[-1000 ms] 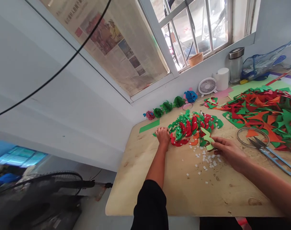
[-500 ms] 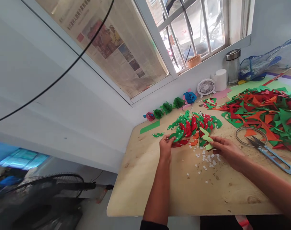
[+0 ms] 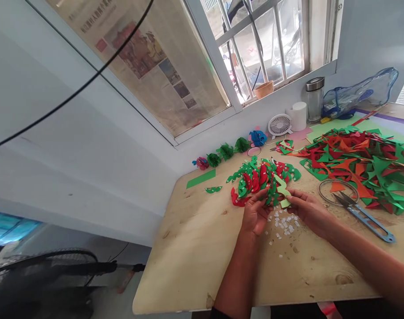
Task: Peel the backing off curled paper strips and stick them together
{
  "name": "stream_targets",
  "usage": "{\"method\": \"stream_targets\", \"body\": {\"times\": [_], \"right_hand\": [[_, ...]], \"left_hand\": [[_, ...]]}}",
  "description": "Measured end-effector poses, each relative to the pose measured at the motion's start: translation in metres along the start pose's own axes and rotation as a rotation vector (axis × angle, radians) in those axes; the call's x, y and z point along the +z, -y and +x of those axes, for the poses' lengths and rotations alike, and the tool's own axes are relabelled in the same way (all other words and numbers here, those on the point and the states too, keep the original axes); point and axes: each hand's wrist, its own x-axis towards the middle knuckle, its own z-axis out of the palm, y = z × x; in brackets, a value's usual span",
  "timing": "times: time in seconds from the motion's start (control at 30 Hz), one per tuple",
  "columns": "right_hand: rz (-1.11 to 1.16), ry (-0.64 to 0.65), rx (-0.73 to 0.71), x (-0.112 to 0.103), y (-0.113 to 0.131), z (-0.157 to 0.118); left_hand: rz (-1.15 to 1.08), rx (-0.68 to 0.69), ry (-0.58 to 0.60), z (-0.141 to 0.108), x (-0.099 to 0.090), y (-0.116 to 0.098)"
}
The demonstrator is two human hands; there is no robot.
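Observation:
My right hand is closed, pinching a curvy light green paper cutout between thumb and fingers. Close beside it, my left hand has its fingers closed at the edge of a dark green paper cutout dotted with small white squares. The two hands nearly meet in front of a pile of red and green cutouts. Small white squares lie scattered on the wooden table just below my hands. A lone green cutout lies left of the pile.
Thread snips lie beside a metal ring on the right. Behind them is a heap of paper scraps. Paper flowers, a small white fan and a glass jar stand along the wall.
My left hand has moved right, from the pile's left side to beside my right hand. My right hand still holds the light green cutout. The view has shifted slightly.

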Motion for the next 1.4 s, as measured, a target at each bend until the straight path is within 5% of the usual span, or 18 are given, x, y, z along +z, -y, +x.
{"method": "stream_targets", "body": {"times": [0.23, 0.53, 0.93, 1.4], "right_hand": [[-0.005, 0.008, -0.007, -0.002, -0.001, 0.001], [-0.06, 0.005, -0.002, 0.003, 0.0, -0.002], [-0.192, -0.063, -0.036, 0.001, -0.002, 0.0], [-0.394, -0.092, -0.043, 0.013, 0.005, -0.005]], "left_hand": [[0.046, -0.041, 0.188, -0.01, 0.002, -0.001], [0.092, 0.103, 0.001, 0.007, -0.013, 0.013], [0.041, 0.042, -0.086, -0.001, -0.009, -0.004], [0.075, 0.011, -0.003, -0.011, 0.009, 0.003]]}}
